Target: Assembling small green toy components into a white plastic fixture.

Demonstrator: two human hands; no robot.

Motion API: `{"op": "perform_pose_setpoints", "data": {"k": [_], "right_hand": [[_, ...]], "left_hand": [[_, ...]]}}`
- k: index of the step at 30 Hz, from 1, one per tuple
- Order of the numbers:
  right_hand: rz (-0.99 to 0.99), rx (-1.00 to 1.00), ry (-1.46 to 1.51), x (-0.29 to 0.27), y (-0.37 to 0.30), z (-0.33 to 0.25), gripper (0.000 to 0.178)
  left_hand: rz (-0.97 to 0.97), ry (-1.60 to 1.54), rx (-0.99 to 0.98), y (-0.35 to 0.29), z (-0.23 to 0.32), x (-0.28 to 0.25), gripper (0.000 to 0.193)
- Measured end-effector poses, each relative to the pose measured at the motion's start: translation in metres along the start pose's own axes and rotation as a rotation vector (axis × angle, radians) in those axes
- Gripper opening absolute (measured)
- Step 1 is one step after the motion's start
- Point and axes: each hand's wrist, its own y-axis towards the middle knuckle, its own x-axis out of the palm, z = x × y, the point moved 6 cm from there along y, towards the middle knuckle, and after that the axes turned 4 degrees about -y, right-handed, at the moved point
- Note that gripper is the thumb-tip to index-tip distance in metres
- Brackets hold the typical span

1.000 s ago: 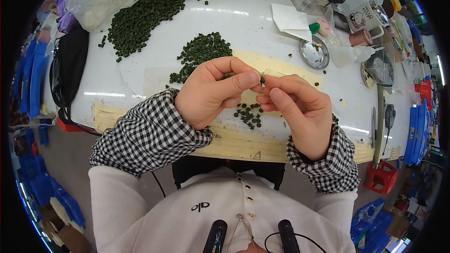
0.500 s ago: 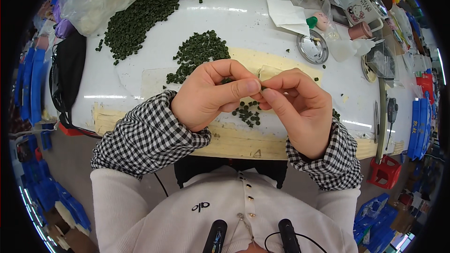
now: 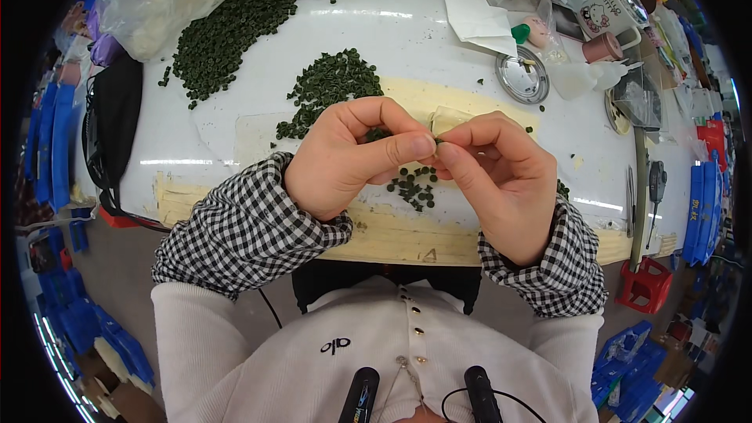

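Hands met over a white desk (image 3: 211, 129), and from my remote post I watched them through the head camera. The left hand (image 3: 352, 158) and the right hand (image 3: 501, 180) each had thumb and forefinger pinched on one tiny dark green piece (image 3: 437, 141). It sat exactly where the fingertips joined: rightward of the left hand, leftward of the right, with neither hand nearer. The tips hid most of it, so I could not tell which way its long axis ran.

Just below that meeting point, on the desk, lay a loose cluster of green discs (image 3: 417, 190). A middle heap of green pieces (image 3: 333, 82) spread beyond the left hand, and a larger heap of green pieces (image 3: 235, 39) stretched toward the far left, beside a clear plastic bag (image 3: 145, 19).

For writing, I found short dark lettering on the chest of the cream cardigan (image 3: 258, 360), a cartoon and lettering on a white mug (image 3: 598, 17) at upper right, and pale characters on a blue bin (image 3: 697, 211) at the right edge. I saw no label on the green piece.
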Motion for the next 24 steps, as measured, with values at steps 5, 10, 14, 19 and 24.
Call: {"op": "perform_pose_setpoints", "data": {"k": [5, 10, 14, 19, 24], "right_hand": [[-0.033, -0.057, -0.102, 0.001, -0.001, -0.004, 0.011], [0.044, -0.201, -0.162, 0.002, -0.003, -0.007, 0.018], [0.033, -0.225, -0.185, 0.003, -0.004, -0.008, 0.021], [-0.032, -0.225, -0.271, 0.002, -0.003, -0.007, 0.02], [-0.019, -0.148, -0.116, 0.001, -0.001, -0.006, 0.019]], "left_hand": [[0.03, 0.065, 0.031, 0.0, 0.001, -0.002, 0.009], [0.084, 0.0, 0.035, 0.001, -0.002, -0.007, 0.01], [0.08, -0.022, 0.047, 0.002, -0.002, -0.01, 0.011], [0.102, 0.249, 0.117, 0.002, 0.009, -0.009, 0.01], [0.084, 0.167, 0.077, 0.004, 0.004, -0.01, 0.011]]}}
